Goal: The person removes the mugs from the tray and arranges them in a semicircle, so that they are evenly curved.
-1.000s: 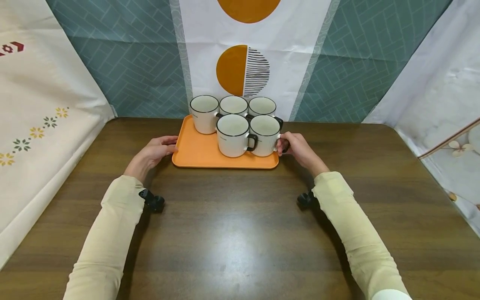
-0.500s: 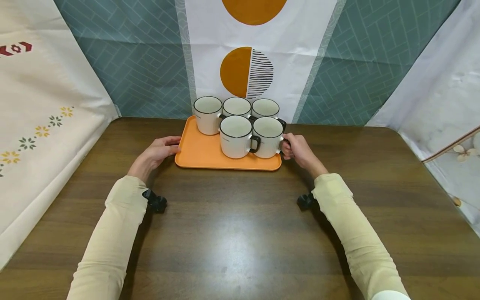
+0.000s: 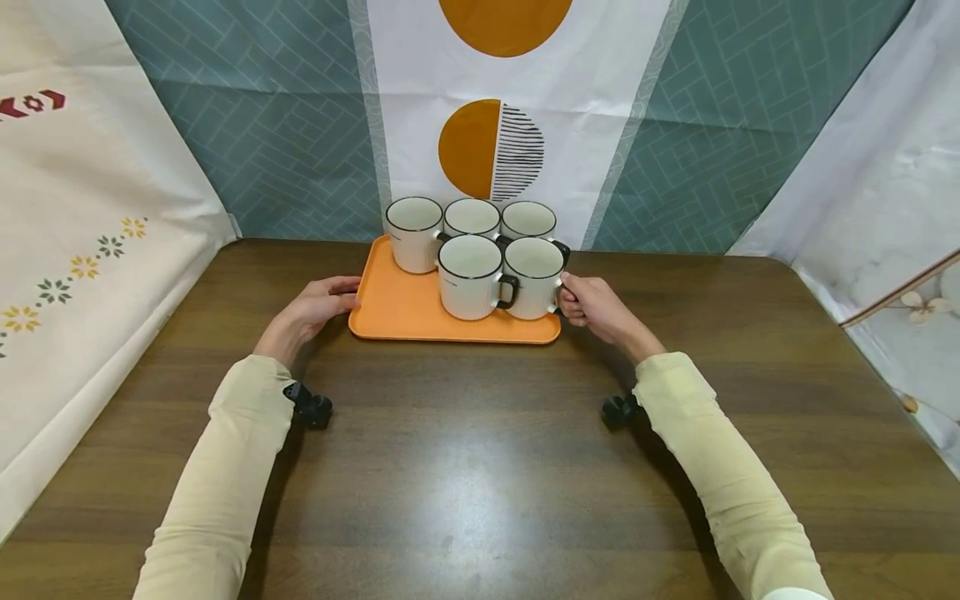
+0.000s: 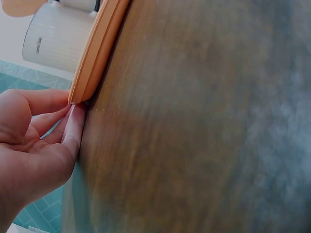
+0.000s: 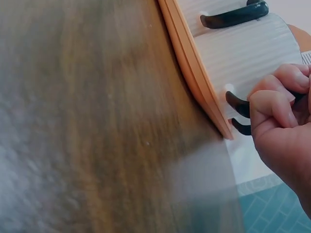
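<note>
Orange tray (image 3: 397, 308) at the far side of a wooden table (image 3: 465, 467) bears five white, black-rimmed mugs (image 3: 468, 292), the two near ones partly hiding two far ones. The left hand (image 4: 34, 136) pinches the tray's left edge; the right hand (image 5: 284, 114) grips the near-right mug (image 3: 532, 287) by its black handle (image 5: 237, 104), mostly covered by fingers.
</note>
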A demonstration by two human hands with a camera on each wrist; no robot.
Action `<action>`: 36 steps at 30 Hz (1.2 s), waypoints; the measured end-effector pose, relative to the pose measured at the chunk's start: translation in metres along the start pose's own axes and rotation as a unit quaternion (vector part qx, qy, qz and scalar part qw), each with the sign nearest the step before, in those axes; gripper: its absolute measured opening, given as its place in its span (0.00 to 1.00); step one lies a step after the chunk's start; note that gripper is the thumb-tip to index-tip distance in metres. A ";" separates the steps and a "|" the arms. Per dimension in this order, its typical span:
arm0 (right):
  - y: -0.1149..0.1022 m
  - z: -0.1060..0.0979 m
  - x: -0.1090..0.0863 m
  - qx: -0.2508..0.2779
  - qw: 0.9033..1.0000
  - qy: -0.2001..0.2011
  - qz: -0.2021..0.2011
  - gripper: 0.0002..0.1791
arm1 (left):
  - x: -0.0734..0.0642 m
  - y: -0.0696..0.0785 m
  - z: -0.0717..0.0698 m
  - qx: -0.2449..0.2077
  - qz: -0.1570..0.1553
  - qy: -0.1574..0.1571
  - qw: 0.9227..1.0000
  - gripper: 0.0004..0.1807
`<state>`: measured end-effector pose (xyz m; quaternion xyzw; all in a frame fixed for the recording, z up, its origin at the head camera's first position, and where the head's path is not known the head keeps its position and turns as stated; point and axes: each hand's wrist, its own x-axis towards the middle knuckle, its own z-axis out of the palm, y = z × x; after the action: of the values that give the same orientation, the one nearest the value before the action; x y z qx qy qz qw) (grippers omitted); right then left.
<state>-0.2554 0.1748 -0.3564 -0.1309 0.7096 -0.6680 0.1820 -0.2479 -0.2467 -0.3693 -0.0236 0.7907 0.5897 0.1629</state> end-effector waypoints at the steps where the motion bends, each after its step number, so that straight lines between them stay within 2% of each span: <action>1: 0.000 0.001 -0.001 0.004 1.000 0.000 0.000 0.23 | 0.000 0.000 0.000 0.001 -0.001 0.000 1.000 0.31; 7: -0.001 0.004 -0.005 0.023 1.000 0.011 -0.004 0.24 | 0.001 -0.001 0.001 -0.002 0.002 0.003 1.000 0.31; 16: -0.010 0.000 -0.018 0.010 1.000 0.015 -0.017 0.24 | 0.001 -0.001 0.002 0.001 0.009 0.000 1.000 0.32; 25: -0.031 -0.003 -0.030 0.012 0.999 0.025 -0.035 0.24 | 0.001 0.000 0.000 0.005 0.010 -0.004 1.000 0.32; 36: -0.070 0.000 -0.041 0.038 0.996 0.045 -0.073 0.24 | -0.001 0.000 -0.001 0.007 0.008 -0.003 1.000 0.32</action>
<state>-0.2227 0.1868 -0.2836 -0.1454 0.6800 -0.7109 0.1054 -0.2469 -0.2476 -0.3692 -0.0145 0.7945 0.5852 0.1612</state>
